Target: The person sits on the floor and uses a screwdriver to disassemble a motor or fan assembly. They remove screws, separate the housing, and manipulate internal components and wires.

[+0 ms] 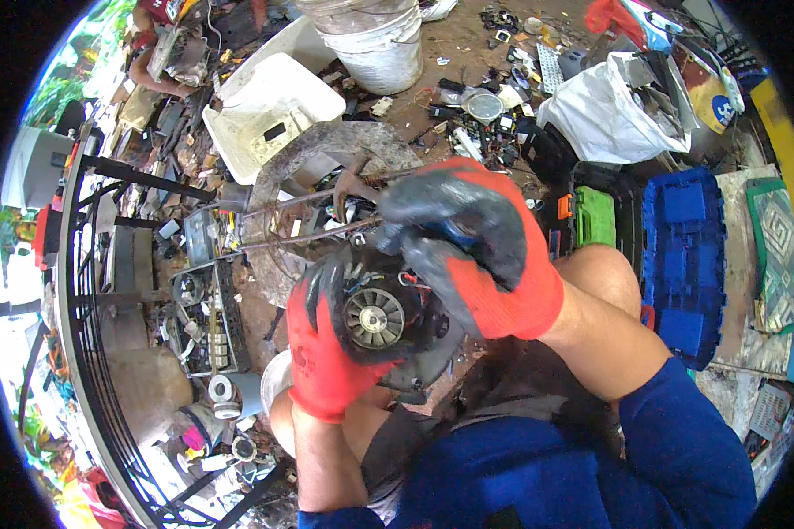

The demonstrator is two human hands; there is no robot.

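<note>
Below, left hand (326,353) cradles fan motor (375,317); right hand (472,242) grips top.

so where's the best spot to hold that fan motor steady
Cup the dark round housing of the fan motor from below and the left, as the left hand does. The fan face points up, so gripping the curved sides likely keeps fingers off the blades.

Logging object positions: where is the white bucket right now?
In the head view, the white bucket stands at top centre on the dirt ground, right of the white plastic casing.
</note>
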